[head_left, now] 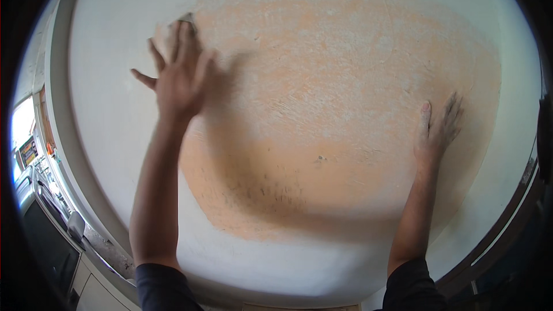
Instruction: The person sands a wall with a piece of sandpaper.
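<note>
A pale wall [345, 69] with a large rough, peach-coloured patch with whitish scuffs fills the middle. At its upper left, my left hand [177, 78] presses a small grey piece [188, 18] to the surface with the middle fingers, the thumb and outer fingers spread. The piece is mostly covered and slightly blurred, so its kind is unclear. Lower on the right side of the patch, my right hand [438, 126] lies flat on the wall, fingers stretched and dusted pale, with nothing visible in it. Shadows from my arms fall across the patch.
A pale vertical edge [60, 80] bounds the wall at the left. Beyond it stands a light-coloured vehicle [86, 282] with a side mirror [76, 224], beside a bright outdoor area. At the lower right, a dark frame [507, 213] runs along the wall's side.
</note>
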`<state>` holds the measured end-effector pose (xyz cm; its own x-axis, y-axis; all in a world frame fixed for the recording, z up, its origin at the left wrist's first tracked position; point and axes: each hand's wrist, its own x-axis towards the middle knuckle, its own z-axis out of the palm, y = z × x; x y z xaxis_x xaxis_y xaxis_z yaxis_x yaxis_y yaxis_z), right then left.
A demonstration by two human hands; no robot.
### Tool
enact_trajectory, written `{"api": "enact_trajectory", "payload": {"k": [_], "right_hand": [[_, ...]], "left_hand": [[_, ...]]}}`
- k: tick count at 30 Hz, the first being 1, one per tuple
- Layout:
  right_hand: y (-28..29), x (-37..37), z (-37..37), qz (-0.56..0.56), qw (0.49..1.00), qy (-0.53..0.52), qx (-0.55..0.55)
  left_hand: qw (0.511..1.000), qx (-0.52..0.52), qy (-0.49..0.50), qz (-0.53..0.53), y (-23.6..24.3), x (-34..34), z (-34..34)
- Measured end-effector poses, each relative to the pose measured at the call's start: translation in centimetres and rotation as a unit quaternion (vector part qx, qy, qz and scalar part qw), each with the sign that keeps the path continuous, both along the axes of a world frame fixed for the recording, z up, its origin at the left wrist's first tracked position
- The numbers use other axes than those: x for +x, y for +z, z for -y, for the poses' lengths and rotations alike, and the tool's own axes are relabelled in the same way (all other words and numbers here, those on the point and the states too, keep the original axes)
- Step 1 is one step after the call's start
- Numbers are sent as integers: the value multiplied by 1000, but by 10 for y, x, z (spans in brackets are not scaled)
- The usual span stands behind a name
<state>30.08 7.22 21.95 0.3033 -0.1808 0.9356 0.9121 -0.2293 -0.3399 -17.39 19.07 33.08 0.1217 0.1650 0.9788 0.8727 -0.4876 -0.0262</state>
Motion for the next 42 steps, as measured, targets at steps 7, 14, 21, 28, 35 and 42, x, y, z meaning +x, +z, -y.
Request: {"api": "enact_trajectory", "payload": {"k": [7, 14, 21, 28, 35, 42], "right_hand": [[28, 49, -9, 26, 1000, 1, -18], [84, -114, -15, 221, 961, -1, -168], [-3, -217, -12, 384, 851, 133, -333], [-26, -176, 5, 298, 898, 176, -271], [-136, -143, 69, 147, 894, 416, -74], [-235, -139, 101, -118, 776, 601, -152]], "left_hand": [[974, 23, -100, -202, -71, 104, 68], [967, 158, 12, -201, -85, 48, 36], [964, 200, -98, -142, -89, 35, 33], [972, 119, -201, -13, -74, 48, 49], [981, 34, -187, -44, -86, 32, 54], [883, -173, -411, 147, -254, 82, 86]]}}
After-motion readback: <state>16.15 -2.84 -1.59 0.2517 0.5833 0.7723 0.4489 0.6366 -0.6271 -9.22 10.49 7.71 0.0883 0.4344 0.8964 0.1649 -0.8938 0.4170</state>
